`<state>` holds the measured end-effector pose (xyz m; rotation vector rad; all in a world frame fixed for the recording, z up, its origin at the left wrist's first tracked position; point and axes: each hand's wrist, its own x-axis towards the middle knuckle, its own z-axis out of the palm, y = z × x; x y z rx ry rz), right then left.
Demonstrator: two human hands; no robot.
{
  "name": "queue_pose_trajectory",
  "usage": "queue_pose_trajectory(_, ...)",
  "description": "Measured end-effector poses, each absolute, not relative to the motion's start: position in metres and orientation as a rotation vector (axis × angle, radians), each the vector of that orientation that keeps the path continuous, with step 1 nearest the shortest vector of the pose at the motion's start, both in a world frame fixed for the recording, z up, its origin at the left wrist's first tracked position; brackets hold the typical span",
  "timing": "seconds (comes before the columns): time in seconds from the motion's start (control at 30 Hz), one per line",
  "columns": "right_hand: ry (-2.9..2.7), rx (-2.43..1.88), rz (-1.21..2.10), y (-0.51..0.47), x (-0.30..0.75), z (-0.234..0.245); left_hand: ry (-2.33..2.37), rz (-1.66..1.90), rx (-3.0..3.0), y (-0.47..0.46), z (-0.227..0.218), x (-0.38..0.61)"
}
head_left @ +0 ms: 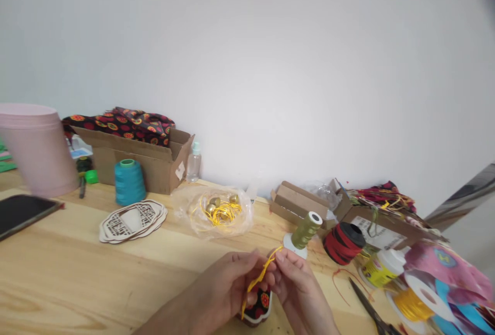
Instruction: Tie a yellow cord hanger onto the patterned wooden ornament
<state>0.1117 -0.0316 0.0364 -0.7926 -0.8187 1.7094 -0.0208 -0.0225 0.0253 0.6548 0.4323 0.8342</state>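
Note:
A yellow cord (255, 282) runs between my two hands, its upper end near my right fingertips and its lower end hanging past my left palm. My left hand (226, 286) is closed, thumb and fingers pinching the cord. My right hand (297, 288) pinches it near the top end, fingertips close to the left ones. Below and partly behind my hands is a pale-edged piece with black, red and orange patterned fabric (264, 301); my left fingers hide part of it, and I cannot tell whether they touch it.
Ahead lies a plastic bag (181, 206) with bells and yellow cord. Cut-out wooden plates (133, 220) and a blue thread cone (130, 183) stand left. An olive spool (307, 230), red-black spool (344, 243), glue bottle (382, 267) and scissors (367, 301) lie right.

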Motion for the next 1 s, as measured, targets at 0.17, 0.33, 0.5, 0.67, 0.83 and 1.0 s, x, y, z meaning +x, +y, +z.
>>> queue_pose_trajectory(0.17,-0.749,-0.717,1.759,-0.032,0.109,0.034,0.440,0.782,0.712,-0.022,0.027,-0.023)
queue_pose_trajectory(0.33,-0.652,-0.718,1.804,-0.032,0.108,0.031,0.451,0.779,0.677,-0.023,0.026,-0.024)
queue_pose_trajectory(0.5,-0.717,-0.698,1.804,-0.032,0.108,0.030,0.461,0.813,0.613,-0.022,0.023,-0.021)
queue_pose_trajectory(0.67,-0.710,-0.703,1.817,-0.033,0.106,0.029,0.508,0.798,0.685,-0.022,0.023,-0.021)
queue_pose_trajectory(0.83,-0.641,-0.751,1.790,-0.033,0.108,0.027,0.529,0.792,0.736,-0.021,0.023,-0.021)
queue_pose_trajectory(1.0,-0.589,-0.757,1.773,-0.032,0.110,0.025,0.552,0.787,0.800,-0.018,0.019,-0.021)
